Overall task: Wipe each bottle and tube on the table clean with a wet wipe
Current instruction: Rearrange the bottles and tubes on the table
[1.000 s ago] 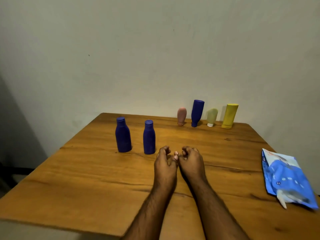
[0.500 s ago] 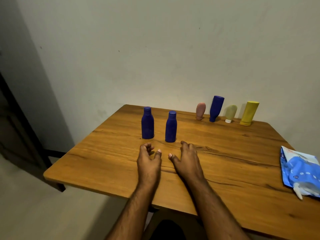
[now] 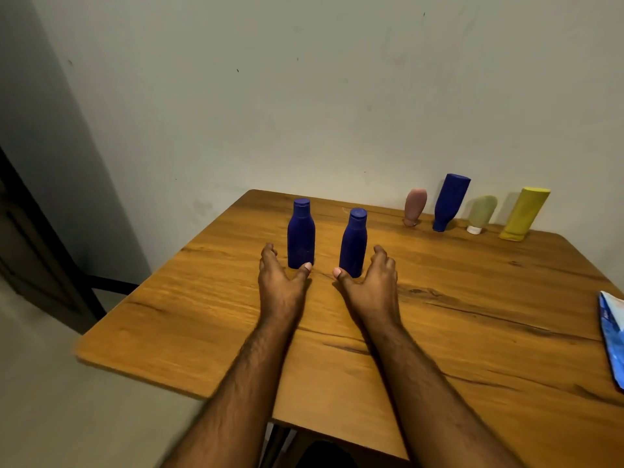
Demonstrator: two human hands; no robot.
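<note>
Two dark blue bottles stand upright on the wooden table [image 3: 472, 298]: the left bottle [image 3: 301, 233] and the right bottle [image 3: 353, 242]. My left hand [image 3: 280, 278] lies just in front of the left bottle, fingers spread, thumb tip near its base. My right hand [image 3: 371, 285] lies beside the right bottle, thumb at its base, fingers to its right. Neither hand holds anything. At the back by the wall stand a pink tube [image 3: 415, 207], a blue bottle upside down [image 3: 449, 201], a pale green tube [image 3: 481, 213] and a yellow tube [image 3: 524, 213]. A blue wet wipe pack [image 3: 613, 336] lies at the right edge, partly cut off.
The table's left edge [image 3: 141, 288] drops to a pale floor. A dark doorway or frame [image 3: 40, 251] is at the far left. The wall runs close behind the table.
Both hands have moved apart and forward from a closed, touching pose to flank the two blue bottles, fingers spread. The camera view has swung left, pushing the wipe pack to the frame's edge.
</note>
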